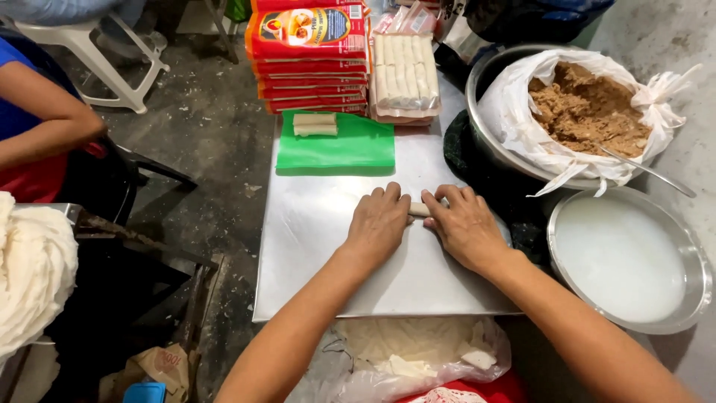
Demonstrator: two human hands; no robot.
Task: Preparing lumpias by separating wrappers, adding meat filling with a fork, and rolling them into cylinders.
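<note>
My left hand and my right hand lie palm-down side by side on a shiny metal sheet, pressing a thin pale roll of wrapper that shows only between the two hands. Further back a green tray carries two finished pale rolls. To the right, a metal bowl lined with a white plastic bag holds brown minced filling with a spoon in it. A round pan of white liquid sits near my right forearm.
Stacked red packets and a clear pack of finished rolls stand behind the green tray. A plastic bag of pale wrappers lies at the near edge. Another person's arm is at the left, beside a white stool.
</note>
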